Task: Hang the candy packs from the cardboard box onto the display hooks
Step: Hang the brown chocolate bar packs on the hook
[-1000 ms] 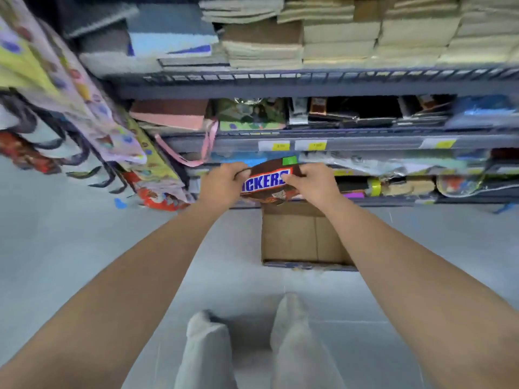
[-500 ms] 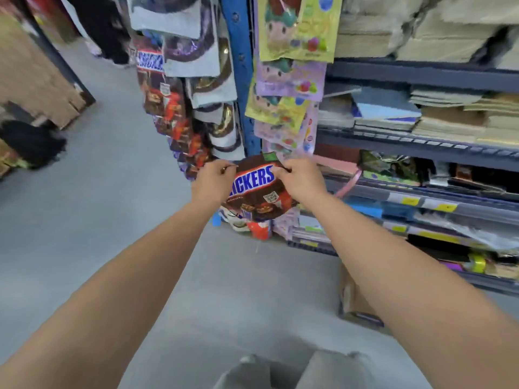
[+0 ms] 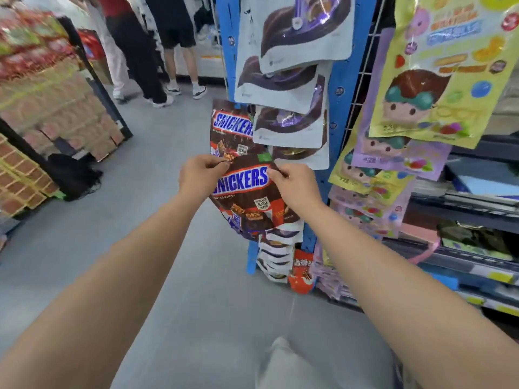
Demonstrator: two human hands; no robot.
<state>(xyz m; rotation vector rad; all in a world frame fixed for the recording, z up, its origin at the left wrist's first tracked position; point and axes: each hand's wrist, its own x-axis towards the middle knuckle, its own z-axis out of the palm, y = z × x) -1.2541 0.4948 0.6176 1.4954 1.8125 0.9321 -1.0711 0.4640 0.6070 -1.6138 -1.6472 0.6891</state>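
- Grey shop floor [image 3: 140, 248] takes up most of the view, with both forearms reaching out over it.
- Shelf unit [image 3: 477, 248] runs down the right side, its contents too blurry to make out.
- Blue post [image 3: 339, 80] stands at the end of it, with white-and-purple packs [image 3: 295, 32] hanging down its face in an overlapping column.
- Yellow and lilac packs [image 3: 438, 80] with cartoon faces hang just right of the post.
- Snickers pack [image 3: 247, 197] is held up in the air in front of the post's lower half, logo facing the camera and tilted a bit.
- A second Snickers pack [image 3: 230, 127] hangs on the display right behind and above it.
- Left hand [image 3: 199, 175] pinches the held pack's top left corner.
- Right hand [image 3: 295, 186] pinches the top right edge.
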